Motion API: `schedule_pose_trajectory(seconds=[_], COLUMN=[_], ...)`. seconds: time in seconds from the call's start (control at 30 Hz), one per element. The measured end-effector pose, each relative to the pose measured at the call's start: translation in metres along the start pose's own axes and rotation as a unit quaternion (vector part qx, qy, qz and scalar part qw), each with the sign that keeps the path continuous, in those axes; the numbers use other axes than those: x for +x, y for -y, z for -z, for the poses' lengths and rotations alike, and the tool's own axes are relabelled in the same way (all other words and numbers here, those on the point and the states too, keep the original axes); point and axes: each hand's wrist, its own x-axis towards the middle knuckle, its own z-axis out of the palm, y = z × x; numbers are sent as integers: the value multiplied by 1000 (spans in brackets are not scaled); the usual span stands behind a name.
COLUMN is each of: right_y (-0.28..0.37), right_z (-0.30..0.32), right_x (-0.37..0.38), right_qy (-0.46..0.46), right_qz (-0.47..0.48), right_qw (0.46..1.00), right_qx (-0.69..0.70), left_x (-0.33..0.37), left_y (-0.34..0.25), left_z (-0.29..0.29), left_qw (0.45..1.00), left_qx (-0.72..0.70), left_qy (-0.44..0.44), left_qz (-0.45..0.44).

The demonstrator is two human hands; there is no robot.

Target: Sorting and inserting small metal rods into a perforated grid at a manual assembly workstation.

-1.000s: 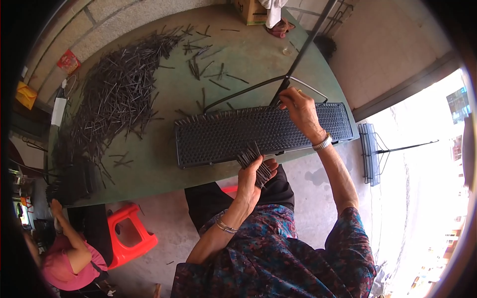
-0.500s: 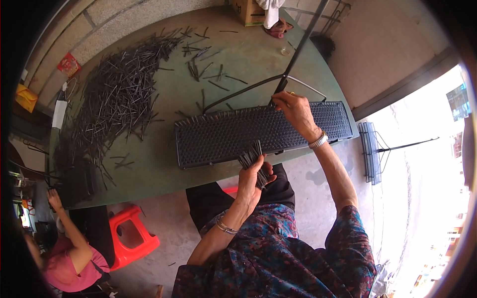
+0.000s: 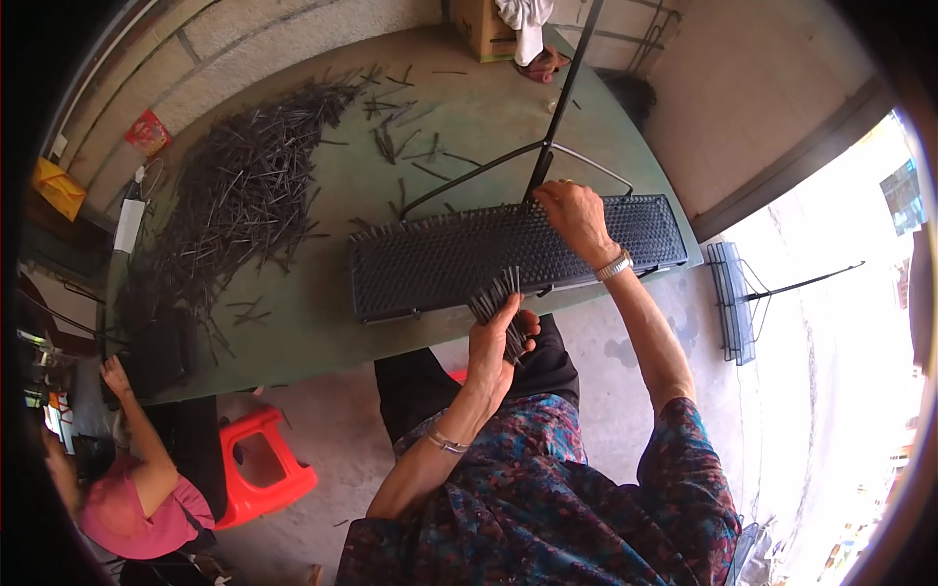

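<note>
A long black perforated panel (image 3: 449, 259) lies on the green table near its front edge. Its forked bracket joins a long dark pole (image 3: 567, 103) that runs away from me. Short dark strips stand in a row along the far left part of the panel's rim. Just in front of the panel, my left hand (image 3: 496, 337) is closed around a bundle of thin dark strips (image 3: 496, 293). My right hand (image 3: 576, 220) is pinched at the panel's far rim, beside the bracket's fork. What its fingertips hold is too small to make out.
A big heap of loose dark strips (image 3: 244, 176) covers the table's left side, with several scattered beside it. A cardboard box (image 3: 479, 29) stands at the back. A red stool (image 3: 264, 464) and another person in pink (image 3: 147, 503) are at lower left. A wire rack (image 3: 731, 303) stands at right.
My view has shifted slightly, so the scene sits a little differently. My right hand stays pinched at the panel's far rim, and my left hand still grips the bundle.
</note>
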Motion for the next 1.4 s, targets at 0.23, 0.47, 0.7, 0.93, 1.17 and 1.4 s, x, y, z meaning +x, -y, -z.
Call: schedule_pose_trajectory(seconds=[0.23,0.47,0.7,0.93,1.17,1.4], right_y=[5,21,50,42,41,12], right_z=[-1,-7,35,39,59,34], right_x=[-2,-30,-56,-63,-47,-19], right_qy=[24,17,203,194,6,-123], right_qz=[-56,-83,-178,-227,-243,-161], right_qw=[998,996,878,846,895,941], right_qx=[-34,28,394,442,375,270], left_x=[-2,9,16,18,26,32], left_y=[-7,-10,-14,-7,-1,9], left_z=[-9,-12,-15,-17,-13,-15], left_qw=[999,999,998,997,1000,997], left_qx=[18,29,38,73,-10,-16], left_qy=[-1,5,30,32,12,23], left_qz=[-30,-24,-34,4,7,66])
